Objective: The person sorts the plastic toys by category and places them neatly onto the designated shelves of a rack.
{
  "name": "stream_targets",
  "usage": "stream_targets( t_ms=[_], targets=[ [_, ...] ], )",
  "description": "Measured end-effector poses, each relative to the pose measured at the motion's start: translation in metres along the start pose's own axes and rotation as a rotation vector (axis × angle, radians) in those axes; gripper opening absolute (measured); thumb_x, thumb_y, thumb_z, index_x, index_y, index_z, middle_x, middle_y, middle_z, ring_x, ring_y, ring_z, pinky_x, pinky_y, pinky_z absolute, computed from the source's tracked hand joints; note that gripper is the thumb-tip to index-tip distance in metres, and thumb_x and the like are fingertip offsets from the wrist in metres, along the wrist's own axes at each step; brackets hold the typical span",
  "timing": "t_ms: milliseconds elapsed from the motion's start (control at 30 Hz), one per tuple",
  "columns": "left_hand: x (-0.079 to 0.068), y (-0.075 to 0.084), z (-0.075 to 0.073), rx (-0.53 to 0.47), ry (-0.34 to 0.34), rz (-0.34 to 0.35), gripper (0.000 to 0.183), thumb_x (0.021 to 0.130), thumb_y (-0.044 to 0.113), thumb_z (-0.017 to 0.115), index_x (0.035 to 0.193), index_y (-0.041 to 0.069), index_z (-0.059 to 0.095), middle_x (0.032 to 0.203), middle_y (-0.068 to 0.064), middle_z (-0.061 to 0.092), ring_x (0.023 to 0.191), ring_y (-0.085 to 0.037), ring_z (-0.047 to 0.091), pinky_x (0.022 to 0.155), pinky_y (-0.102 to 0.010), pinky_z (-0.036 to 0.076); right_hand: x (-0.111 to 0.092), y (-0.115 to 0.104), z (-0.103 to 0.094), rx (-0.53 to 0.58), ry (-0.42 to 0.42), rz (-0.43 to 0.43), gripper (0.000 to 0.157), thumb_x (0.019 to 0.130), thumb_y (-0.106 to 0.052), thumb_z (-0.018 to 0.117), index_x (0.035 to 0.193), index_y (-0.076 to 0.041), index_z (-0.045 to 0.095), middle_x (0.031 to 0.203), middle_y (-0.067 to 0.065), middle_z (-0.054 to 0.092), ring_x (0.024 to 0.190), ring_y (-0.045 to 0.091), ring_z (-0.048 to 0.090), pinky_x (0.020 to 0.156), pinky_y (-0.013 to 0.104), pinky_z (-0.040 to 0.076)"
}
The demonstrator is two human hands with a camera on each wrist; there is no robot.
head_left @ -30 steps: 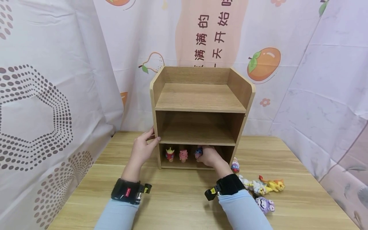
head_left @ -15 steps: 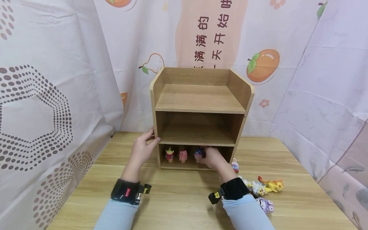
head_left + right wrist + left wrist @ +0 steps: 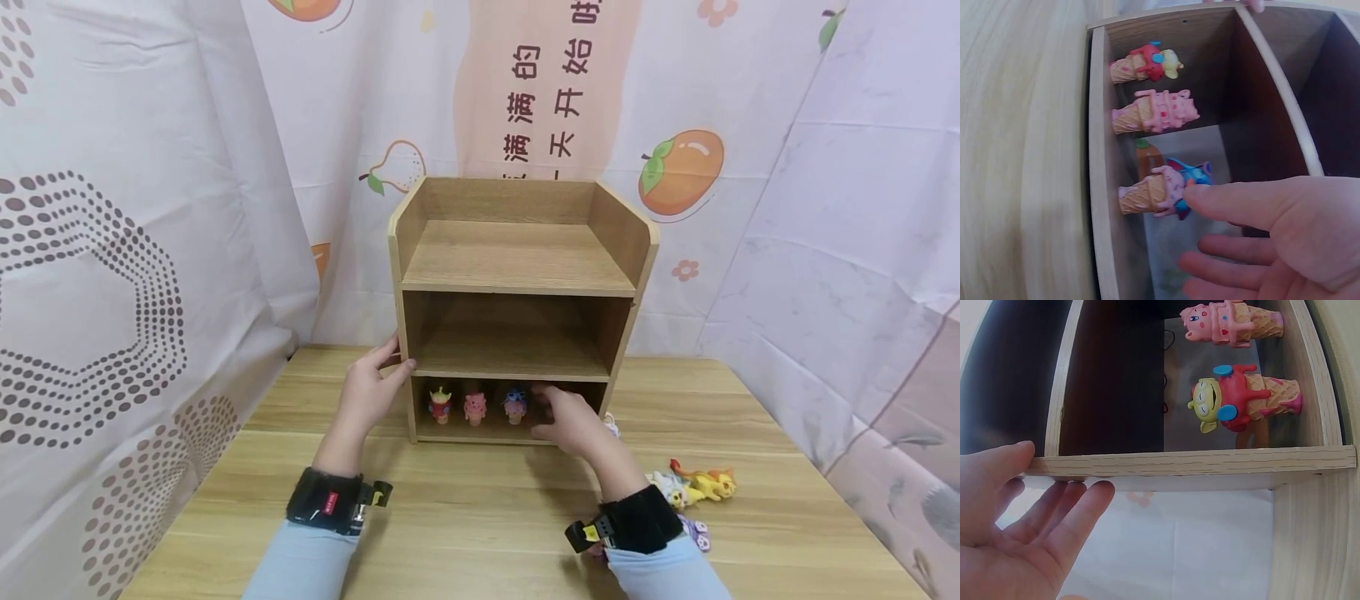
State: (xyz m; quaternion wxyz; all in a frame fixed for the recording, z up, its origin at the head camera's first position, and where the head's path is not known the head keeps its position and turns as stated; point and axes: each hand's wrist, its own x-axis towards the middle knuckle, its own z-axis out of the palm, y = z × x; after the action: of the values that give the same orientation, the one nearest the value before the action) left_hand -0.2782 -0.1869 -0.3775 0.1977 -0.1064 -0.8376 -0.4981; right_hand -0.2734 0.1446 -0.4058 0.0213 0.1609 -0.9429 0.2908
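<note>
In the lower compartment of a small wooden shelf (image 3: 517, 287) stand three ice-cream-cone figurines: a red one with a yellow-green head (image 3: 440, 406), a pink one (image 3: 475, 407) and a blue-and-pink one (image 3: 514, 406). My right hand (image 3: 573, 421) is just right of the blue-and-pink figurine, fingers apart and holding nothing. In the right wrist view its thumb (image 3: 1200, 195) overlaps that figurine's head; contact cannot be told. My left hand (image 3: 369, 393) rests against the shelf's left side. Its thumb lies at the panel's front edge, and its fairly straight fingers (image 3: 1088, 515) touch the outer face.
On the table (image 3: 450, 517) to the right lie a yellow-orange figurine (image 3: 708, 483), a white-and-yellow figurine (image 3: 671, 489) and a purple figurine (image 3: 697, 533), partly behind my right arm. Another small item (image 3: 612, 425) shows beside the shelf. A printed curtain (image 3: 352, 92) hangs behind.
My right hand has let go of the blue-and-pink figurine and moved right, its fingers spreading. The figurine now stands fully visible. My left hand has kept its place on the shelf.
</note>
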Motion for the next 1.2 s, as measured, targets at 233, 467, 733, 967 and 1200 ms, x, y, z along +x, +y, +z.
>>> stream_targets(
  t_ms=[233,467,733,967,1200],
  targets=[
    [-0.001,0.0,0.0,0.0,-0.003,-0.002,0.058,0.099,0.027,0.07,0.15,0.009,0.05,0.144,-0.015,0.058,0.122,-0.031,0.063,0.094,-0.051,0.055,-0.015,-0.002,-0.01,-0.01,0.002,-0.048,0.055,0.088,-0.012,0.081,0.138,-0.004,0.06,0.131,0.019,0.064,0.114,0.038,0.065,0.092,0.048,0.056],
    [-0.001,-0.002,0.0,-0.004,-0.001,0.012,0.057,0.099,0.024,0.07,0.15,0.009,0.05,0.145,-0.015,0.057,0.121,-0.032,0.063,0.095,-0.051,0.054,-0.028,-0.003,-0.02,0.022,0.026,-0.113,0.044,0.088,-0.012,0.081,0.129,-0.008,0.068,0.121,0.013,0.069,0.104,0.03,0.07,0.086,0.044,0.059],
    [0.0,0.0,0.0,0.002,-0.006,0.002,0.057,0.099,0.027,0.07,0.15,0.01,0.051,0.144,-0.014,0.057,0.122,-0.031,0.062,0.096,-0.051,0.054,-0.043,-0.002,-0.046,0.098,0.038,-0.151,0.031,0.089,-0.012,0.079,0.118,-0.003,0.072,0.111,0.011,0.072,0.092,0.022,0.072,0.075,0.033,0.061],
    [-0.001,0.001,0.0,-0.002,-0.002,0.001,0.057,0.099,0.026,0.07,0.15,0.008,0.051,0.144,-0.015,0.058,0.122,-0.033,0.062,0.098,-0.055,0.052,-0.053,0.002,-0.067,0.085,0.109,-0.138,0.024,0.09,-0.016,0.079,0.111,-0.006,0.074,0.095,0.0,0.073,0.084,0.016,0.07,0.064,0.027,0.058],
    [0.0,0.0,0.0,0.002,-0.002,0.008,0.057,0.099,0.026,0.07,0.15,0.01,0.051,0.144,-0.015,0.058,0.121,-0.032,0.063,0.095,-0.052,0.054,-0.061,0.007,-0.082,0.084,0.157,-0.136,0.023,0.091,-0.019,0.08,0.108,-0.006,0.072,0.097,0.002,0.073,0.087,0.021,0.071,0.068,0.03,0.058]
  ],
)
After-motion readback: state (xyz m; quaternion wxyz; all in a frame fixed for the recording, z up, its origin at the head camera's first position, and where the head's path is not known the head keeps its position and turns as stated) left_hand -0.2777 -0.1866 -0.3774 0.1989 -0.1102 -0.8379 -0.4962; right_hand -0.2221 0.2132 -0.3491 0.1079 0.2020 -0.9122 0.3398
